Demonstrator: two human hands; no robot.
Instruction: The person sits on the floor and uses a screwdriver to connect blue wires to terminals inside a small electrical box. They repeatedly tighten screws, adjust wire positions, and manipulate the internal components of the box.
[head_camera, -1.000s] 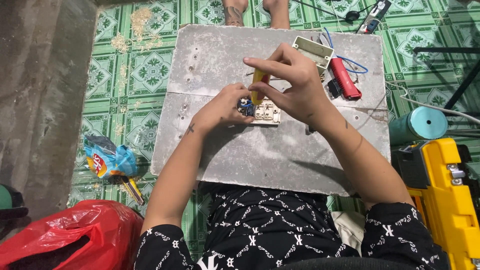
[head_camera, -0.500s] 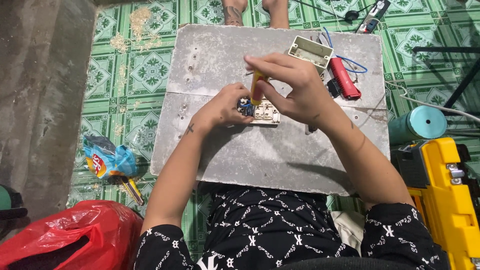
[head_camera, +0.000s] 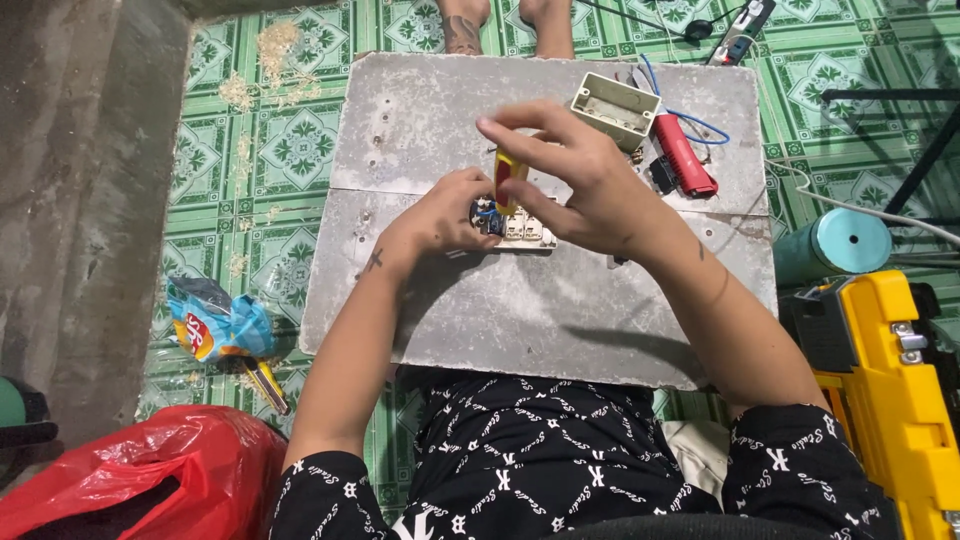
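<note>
My right hand grips a yellow and red screwdriver held upright, its tip down in a white electrical socket module. My left hand holds that module steady against the grey board on my lap; dark wire ends show at the module's left edge, by my fingers. The screwdriver's shaft is mostly hidden by my fingers.
On the board's far right lie a cream plastic wall box, a red tool and a blue wire. A teal roll and a yellow tool case are on the right; a snack bag and a red plastic bag are on the left. Another person's bare feet stand beyond the board.
My right hand has turned slightly on the screwdriver handle; the left hand and the module stay in place.
</note>
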